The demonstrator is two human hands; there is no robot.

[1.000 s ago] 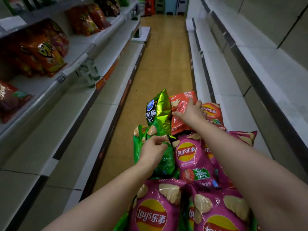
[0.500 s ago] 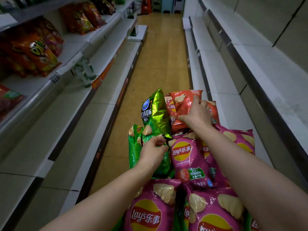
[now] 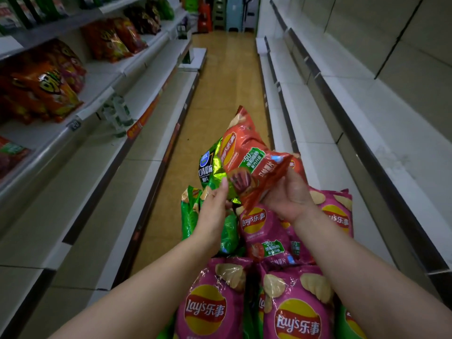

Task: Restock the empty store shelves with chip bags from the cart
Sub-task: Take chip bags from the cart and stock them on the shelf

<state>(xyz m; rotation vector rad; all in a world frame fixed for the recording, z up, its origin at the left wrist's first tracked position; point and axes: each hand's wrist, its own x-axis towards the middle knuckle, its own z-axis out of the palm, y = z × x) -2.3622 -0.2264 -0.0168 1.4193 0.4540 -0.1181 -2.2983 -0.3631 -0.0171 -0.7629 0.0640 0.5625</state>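
My right hand (image 3: 287,196) grips the lower end of a red-orange chip bag (image 3: 244,155) and holds it up above the pile. My left hand (image 3: 215,206) is raised beside it with straight fingers, their tips touching a shiny green chip bag (image 3: 209,167) that stands at the front of the pile. Pink chip bags (image 3: 212,302) fill the near part of the cart, and more green bags (image 3: 190,214) lie on the left side. The cart itself is hidden under the bags.
White bare shelves (image 3: 318,133) run along the right of the aisle. On the left, upper shelves hold orange snack bags (image 3: 41,86), and the lower shelves (image 3: 80,182) are bare. The tan floor (image 3: 225,77) leads ahead to stacked stools at the far end.
My right hand has lifted the red-orange bag out of the pile and turned it over. My left hand has let go of the green bag's corner and opened beside it.
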